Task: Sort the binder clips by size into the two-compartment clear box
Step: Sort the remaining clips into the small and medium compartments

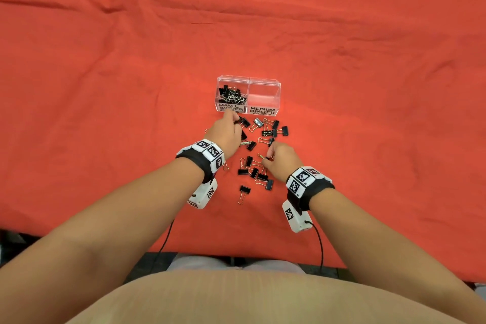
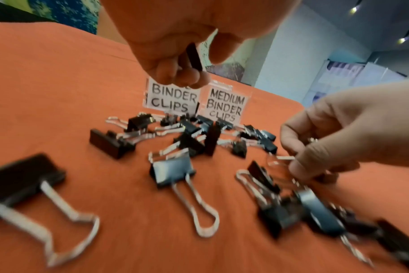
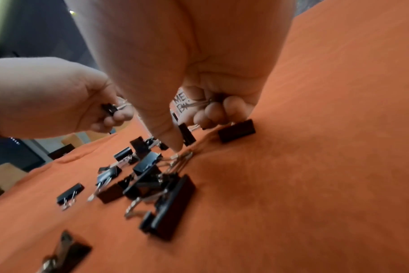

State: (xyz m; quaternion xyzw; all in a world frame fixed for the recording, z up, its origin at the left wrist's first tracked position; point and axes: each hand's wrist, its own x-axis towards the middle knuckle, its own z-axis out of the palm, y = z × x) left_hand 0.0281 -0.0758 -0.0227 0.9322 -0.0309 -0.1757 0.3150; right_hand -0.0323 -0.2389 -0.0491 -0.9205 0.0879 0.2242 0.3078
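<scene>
— Fingers [image 2: 175,73] of the left hand [image 1: 223,131] are curled tight around a black clip [image 2: 194,55], right at the front of the clear box [image 1: 248,79], by the wall marked SMALL.

— And the right hand [image 1: 281,160]?

— Also curled. From its wrist view, wire handles [image 3: 199,103] show inside the bent fingers, so I'd say it holds a clip too, picked from the middle of the scatter. Which size, I cannot tell.

— How's the box looking?

— Left compartment [image 1: 232,95] has a good heap of small clips. Right one, labelled MEDIUM [image 1: 263,112], looks bare; I see nothing in it.

— So roughly halfway?

— My guess: the small ones are mostly done, the medium ones not yet started. A spread of loose clips [image 1: 265,131] lies on the orange cloth [image 1: 105,87] between the box and the near edge, a tight cluster [image 1: 256,172] beside the right hand, and one clip [image 1: 244,192] lying apart, nearest that edge.

— All medium, those?

— Most look bigger than the ones in the box, but I wouldn't swear to each.
</scene>
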